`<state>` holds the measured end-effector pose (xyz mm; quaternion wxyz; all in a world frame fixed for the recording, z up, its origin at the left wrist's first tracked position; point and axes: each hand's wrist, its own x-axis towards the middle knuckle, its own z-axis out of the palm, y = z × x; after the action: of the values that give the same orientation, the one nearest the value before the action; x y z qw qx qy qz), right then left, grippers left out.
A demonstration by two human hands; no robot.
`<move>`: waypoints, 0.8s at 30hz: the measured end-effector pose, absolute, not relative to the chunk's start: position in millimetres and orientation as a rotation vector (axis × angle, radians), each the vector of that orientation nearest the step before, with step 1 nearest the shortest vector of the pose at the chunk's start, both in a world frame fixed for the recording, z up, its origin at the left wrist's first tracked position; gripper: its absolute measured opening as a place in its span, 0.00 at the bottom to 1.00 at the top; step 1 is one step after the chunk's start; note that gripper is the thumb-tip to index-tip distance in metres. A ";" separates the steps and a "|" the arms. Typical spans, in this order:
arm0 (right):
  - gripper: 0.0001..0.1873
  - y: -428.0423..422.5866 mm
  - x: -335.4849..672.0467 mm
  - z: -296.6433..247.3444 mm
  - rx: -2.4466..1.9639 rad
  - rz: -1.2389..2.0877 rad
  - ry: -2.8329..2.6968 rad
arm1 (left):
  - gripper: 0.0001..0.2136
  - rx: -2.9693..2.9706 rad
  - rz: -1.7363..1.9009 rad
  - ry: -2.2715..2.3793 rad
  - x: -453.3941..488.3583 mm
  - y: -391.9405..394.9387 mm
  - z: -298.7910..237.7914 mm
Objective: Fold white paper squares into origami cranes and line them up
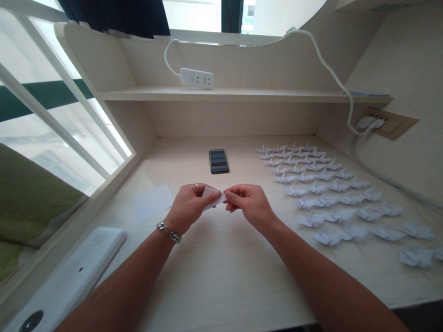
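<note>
Between my two hands, above the middle of the desk, is a small folded piece of white paper (209, 199). My left hand (191, 203), with a ring and a chain bracelet, pinches the paper between thumb and fingers. The thumb and fingertips of my right hand (246, 198) are closed on the paper's right-hand tip. Flat on the desk to the left of my left hand lie white paper sheets (152, 204). Rows of folded white paper cranes (325, 198) stand on the right side of the desk.
A dark phone-like object (219, 161), partly blurred out, lies beyond my hands. A long white device (76, 272) lies at the left edge. On the shelf (249, 96) sits a white power strip (196, 78). A white cable (332, 74) runs to the wall socket (391, 123).
</note>
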<state>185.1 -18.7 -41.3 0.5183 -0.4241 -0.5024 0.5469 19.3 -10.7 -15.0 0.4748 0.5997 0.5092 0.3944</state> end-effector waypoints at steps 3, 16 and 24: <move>0.17 -18.1 185.5 -40.3 -1.005 1.382 -1.162 | 0.12 1.476 0.962 1.242 20.2 -10.9 -14.8; 0.19 -13.0 194.8 -44.2 -1.040 1.233 -1.175 | 0.12 1.466 0.987 1.261 20.3 -12.2 -11.2; 0.16 -20.8 186.5 -44.2 -1.097 1.263 -1.366 | 0.13 1.556 0.957 1.223 20.2 -10.6 -17.5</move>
<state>186.5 -20.8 -44.2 0.4714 -0.4481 -0.5576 0.5158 20.2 -10.6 -17.5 0.4542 0.6307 0.4954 0.3879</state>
